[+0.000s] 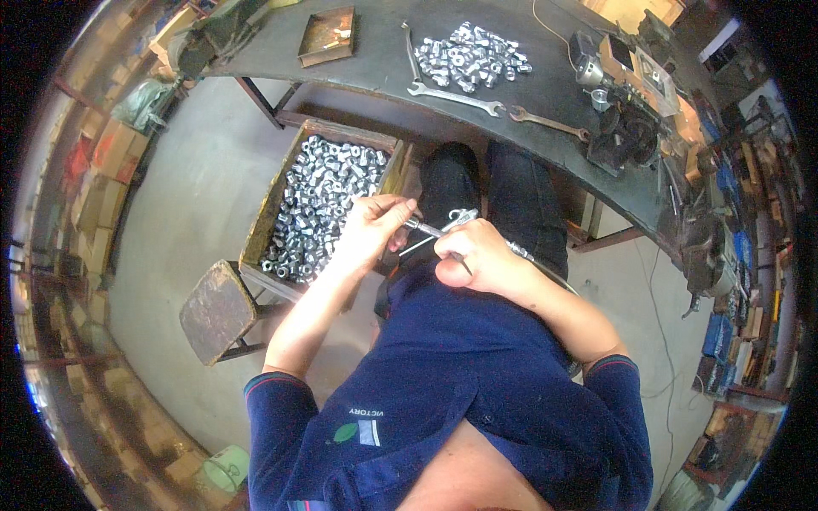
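Note:
My left hand [375, 226] pinches a small shiny metal fitting [412, 224] at its fingertips, held over my lap. My right hand [477, 255] grips a slim silver air tool [457, 220] whose tip points at that fitting; a hose runs back from it past my wrist. Both hands sit close together just right of a wooden crate [273, 204] filled with several shiny metal nuts [322, 200].
A dark workbench [383, 64] curves across the top with a heap of finished metal parts [473, 55], two spanners [456, 98], a shallow rusty tray [328, 36] and a small machine [626, 128]. A worn stool [217, 311] stands at lower left. Shelves of boxes line both sides.

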The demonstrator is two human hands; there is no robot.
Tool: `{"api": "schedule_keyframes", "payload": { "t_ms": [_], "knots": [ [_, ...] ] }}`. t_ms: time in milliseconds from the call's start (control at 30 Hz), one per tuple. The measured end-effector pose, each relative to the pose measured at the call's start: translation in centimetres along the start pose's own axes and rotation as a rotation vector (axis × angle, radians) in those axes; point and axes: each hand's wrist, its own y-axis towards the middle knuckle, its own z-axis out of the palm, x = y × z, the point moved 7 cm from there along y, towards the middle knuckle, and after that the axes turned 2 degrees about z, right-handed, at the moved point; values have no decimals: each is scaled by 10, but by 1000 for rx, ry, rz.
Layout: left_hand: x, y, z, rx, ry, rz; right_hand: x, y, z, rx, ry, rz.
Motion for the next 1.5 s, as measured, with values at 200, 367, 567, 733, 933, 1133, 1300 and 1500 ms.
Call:
{"api": "schedule_keyframes", "payload": {
  "t_ms": [200,367,567,733,933,1133,1300,1500],
  "knots": [
    [3,1,3,62,-9,47,-6,1,3,57,282,55],
    [-6,0,13,142,-103,174,-9,0,-2,62,296,94],
    [-4,1,8,159,-204,111,4,-1,-9,-27,-68,43],
    [-2,-3,7,42,-45,77,7,1,-2,13,-85,40],
    [-21,-5,13,210,103,174,-20,-4,15,122,822,230],
    [-46,20,-40,11,-241,402,-30,-15,-12,39,666,247],
    [-36,30,18,175,-599,320,-18,-2,-16,-193,400,47],
    [-25,34,52,194,-956,180,-38,-2,2,-57,565,182]
  ]
}}
